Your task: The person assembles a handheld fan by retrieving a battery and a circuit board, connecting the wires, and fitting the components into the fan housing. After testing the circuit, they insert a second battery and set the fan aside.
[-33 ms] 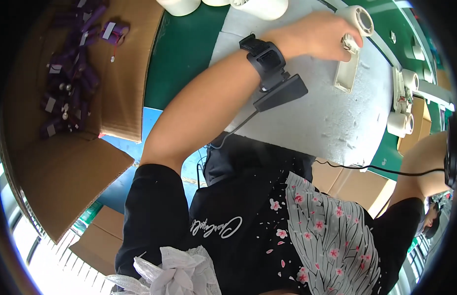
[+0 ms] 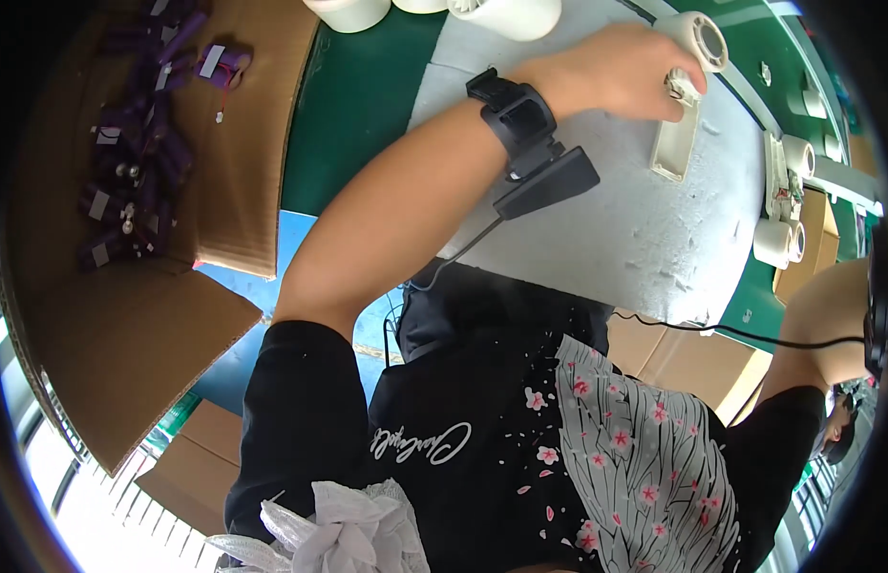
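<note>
My left hand (image 2: pixel 644 76) is closed around a cream plastic housing (image 2: pixel 673 153), which has a round, drum-shaped head and a long open handle like a hollow trough. The head points away to the far right, and the handle lies toward me on the grey-white work mat (image 2: pixel 597 229). Something small and pale with dark wires shows inside the handle by my fingertips. A black strap and device (image 2: pixel 525 124) sit on my left wrist. My right forearm (image 2: pixel 826 315) reaches the right rim, where a black band shows; the hand itself is outside the picture.
At left, an open cardboard box (image 2: pixel 243 143) holds several purple battery packs (image 2: pixel 162 143) with wires. White cylindrical parts (image 2: pixel 506 14) stand at the back edge. More cream housings (image 2: pixel 778 191) lie at the right, near another cardboard box (image 2: pixel 821 239). A black cable (image 2: pixel 730 327) crosses near my body.
</note>
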`<state>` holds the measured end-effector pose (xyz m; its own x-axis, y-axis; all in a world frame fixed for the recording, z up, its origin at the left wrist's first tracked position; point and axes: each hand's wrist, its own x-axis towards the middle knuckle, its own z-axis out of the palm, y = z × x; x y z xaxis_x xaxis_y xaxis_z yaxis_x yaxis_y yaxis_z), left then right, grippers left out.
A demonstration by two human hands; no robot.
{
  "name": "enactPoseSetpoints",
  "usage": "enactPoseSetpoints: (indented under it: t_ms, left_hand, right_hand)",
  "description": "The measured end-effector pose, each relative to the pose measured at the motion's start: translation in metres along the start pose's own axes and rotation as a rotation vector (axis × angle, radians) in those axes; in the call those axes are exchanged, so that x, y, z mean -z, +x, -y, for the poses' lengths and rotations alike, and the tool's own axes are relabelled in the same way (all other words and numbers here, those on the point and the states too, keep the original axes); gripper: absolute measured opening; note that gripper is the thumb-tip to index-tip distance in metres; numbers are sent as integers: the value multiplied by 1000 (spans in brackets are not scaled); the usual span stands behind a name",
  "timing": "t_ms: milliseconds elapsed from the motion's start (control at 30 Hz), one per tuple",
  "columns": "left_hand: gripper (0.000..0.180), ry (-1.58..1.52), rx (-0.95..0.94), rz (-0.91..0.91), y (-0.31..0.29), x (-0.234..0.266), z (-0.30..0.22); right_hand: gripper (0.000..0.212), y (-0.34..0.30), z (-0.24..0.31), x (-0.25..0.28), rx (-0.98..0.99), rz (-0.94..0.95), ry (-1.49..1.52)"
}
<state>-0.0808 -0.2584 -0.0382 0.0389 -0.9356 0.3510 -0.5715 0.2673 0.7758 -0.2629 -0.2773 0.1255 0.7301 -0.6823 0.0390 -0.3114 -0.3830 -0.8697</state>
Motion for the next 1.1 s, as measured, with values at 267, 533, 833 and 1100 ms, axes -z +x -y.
enactPoseSetpoints:
  t_ms: [267, 533, 833, 1100]
  left_hand:
    - [35, 40, -64, -55, -5, -8, -4]
    - [34, 16, 32, 35, 3, -3, -2]
    - [31, -52, -78, -42, -12, 7, -1]
    - [34, -25, 61, -8, -16, 10, -24]
  right_hand:
    - [25, 41, -6, -30, 4, 245, 7]
    - [27, 74, -13, -50, 8, 477, -3]
    - [30, 125, 65, -91, 220, 773, -147]
    - [39, 98, 87, -248, 770, 975, -411]
